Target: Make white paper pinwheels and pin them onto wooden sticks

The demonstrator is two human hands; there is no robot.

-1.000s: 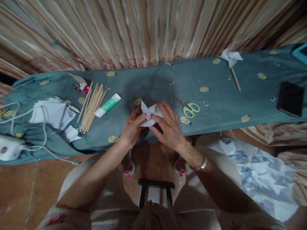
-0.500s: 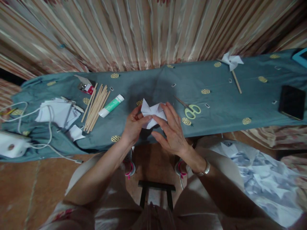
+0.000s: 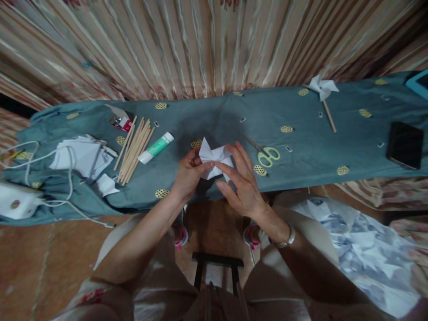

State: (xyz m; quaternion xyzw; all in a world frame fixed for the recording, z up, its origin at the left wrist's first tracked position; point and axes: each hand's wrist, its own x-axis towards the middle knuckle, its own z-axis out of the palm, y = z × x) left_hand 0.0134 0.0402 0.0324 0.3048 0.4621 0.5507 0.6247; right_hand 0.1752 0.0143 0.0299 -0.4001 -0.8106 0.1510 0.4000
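A white folded paper pinwheel (image 3: 214, 157) is held over the near edge of the table, which is draped in a blue-grey cloth (image 3: 187, 122). My left hand (image 3: 188, 174) pinches its left side with thumb and fingers. Fingers of my right hand (image 3: 241, 180) press on its centre and right flap. Green-handled scissors (image 3: 265, 154) lie just right of my right hand. A green and white glue tube (image 3: 156, 147) and a bundle of wooden sticks (image 3: 133, 149) lie left of my left hand.
A finished white pinwheel on a stick (image 3: 323, 91) lies at the back right. A dark phone (image 3: 405, 145) sits far right. White paper pieces (image 3: 81, 157) and a white device with cable (image 3: 14, 203) are at left. Paper scraps (image 3: 361, 249) lie on the floor.
The view tilted slightly, so the table sits lower in frame. My fingers shifted a little on the paper pinwheel, which stays between both hands.
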